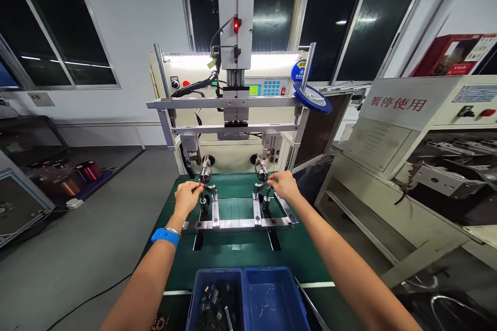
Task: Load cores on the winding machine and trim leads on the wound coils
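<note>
Green tabletop [229, 259] carries a pale machine [202, 103] before dark windows. Its two metal spindles [206, 168] point forward above a metal frame [236, 224]. The left hand [187, 196] is at the left spindle's front end, the right hand [284, 185] at the right's; each has thumb and forefinger drawn close, but whether they pinch anything I cannot tell. Nearer, one blue bin [195, 301] holds small dark metal parts [213, 297] and a bright rod [228, 318]; its neighbouring blue bin [267, 295] shows pale flecks on the bottom.
</note>
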Available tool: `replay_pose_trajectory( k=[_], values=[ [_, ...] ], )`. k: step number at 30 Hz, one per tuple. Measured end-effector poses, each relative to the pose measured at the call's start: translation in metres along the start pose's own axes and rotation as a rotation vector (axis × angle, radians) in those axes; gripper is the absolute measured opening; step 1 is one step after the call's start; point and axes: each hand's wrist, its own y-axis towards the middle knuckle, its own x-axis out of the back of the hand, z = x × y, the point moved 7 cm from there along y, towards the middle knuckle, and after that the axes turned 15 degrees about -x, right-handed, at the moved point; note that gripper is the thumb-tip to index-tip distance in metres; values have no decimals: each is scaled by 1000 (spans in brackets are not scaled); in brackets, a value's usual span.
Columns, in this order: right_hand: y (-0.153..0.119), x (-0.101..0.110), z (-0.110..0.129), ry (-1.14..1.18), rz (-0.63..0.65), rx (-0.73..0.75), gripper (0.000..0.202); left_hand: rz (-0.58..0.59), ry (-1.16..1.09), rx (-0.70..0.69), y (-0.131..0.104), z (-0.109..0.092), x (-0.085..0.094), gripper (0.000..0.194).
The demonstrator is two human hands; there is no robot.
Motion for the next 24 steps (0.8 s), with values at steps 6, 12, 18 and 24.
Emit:
replay_pose_trajectory(
  k=[6,12,18,24],
  values=[
    [-6,-22,-17,-141,0,-47,18,30,-16,-8,0,3,-4,18],
    [-7,-19,-18,-194,35,-32,19,59,-23,-19,-5,-1,-1,22],
    [-5,-23,-24,-212,63,31,20,114,5,-15,-8,1,0,21],
    [-2,-42,-41,-165,-10,82,14,116,57,16,-10,11,-8,22]
  ],
)
